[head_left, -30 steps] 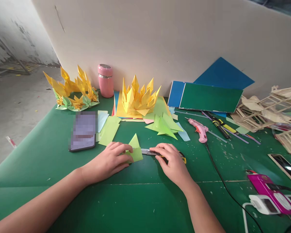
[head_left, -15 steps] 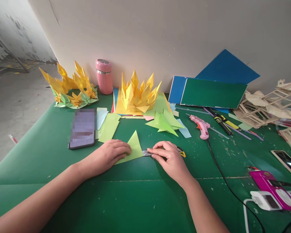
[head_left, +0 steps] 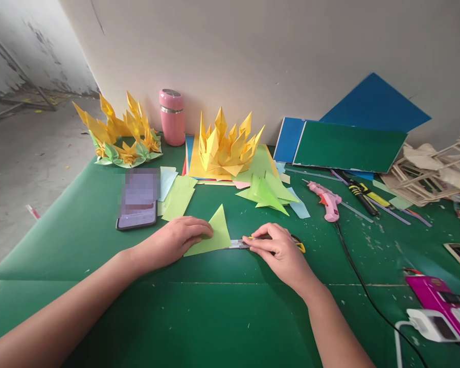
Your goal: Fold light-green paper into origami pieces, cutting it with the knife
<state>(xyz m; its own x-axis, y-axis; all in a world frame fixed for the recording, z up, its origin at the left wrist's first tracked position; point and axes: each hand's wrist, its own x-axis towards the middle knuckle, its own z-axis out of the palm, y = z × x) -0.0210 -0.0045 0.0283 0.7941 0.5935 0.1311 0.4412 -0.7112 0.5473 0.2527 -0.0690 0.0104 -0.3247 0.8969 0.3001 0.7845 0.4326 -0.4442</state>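
Observation:
A light green paper triangle (head_left: 216, 236) lies flat on the green table (head_left: 222, 317). My left hand (head_left: 176, 240) presses on its left part with the fingers together and flat. My right hand (head_left: 281, 251) grips a yellow utility knife (head_left: 266, 243), whose metal blade end (head_left: 238, 244) touches the triangle's lower right edge. The knife lies nearly level along the table.
Behind stand two yellow origami crowns (head_left: 225, 148) (head_left: 118, 135), a pink flask (head_left: 172, 117), loose green folded pieces (head_left: 267, 193), a phone (head_left: 138, 200), a pink glue gun (head_left: 326, 199) with its black cord (head_left: 362, 289), blue and green boards (head_left: 348, 145), wooden stick models (head_left: 431, 171) and a power strip (head_left: 439, 312).
The folded green paper has opened out into a flat triangle under my left hand. The knife blade stays at its right edge. The view has shifted slightly.

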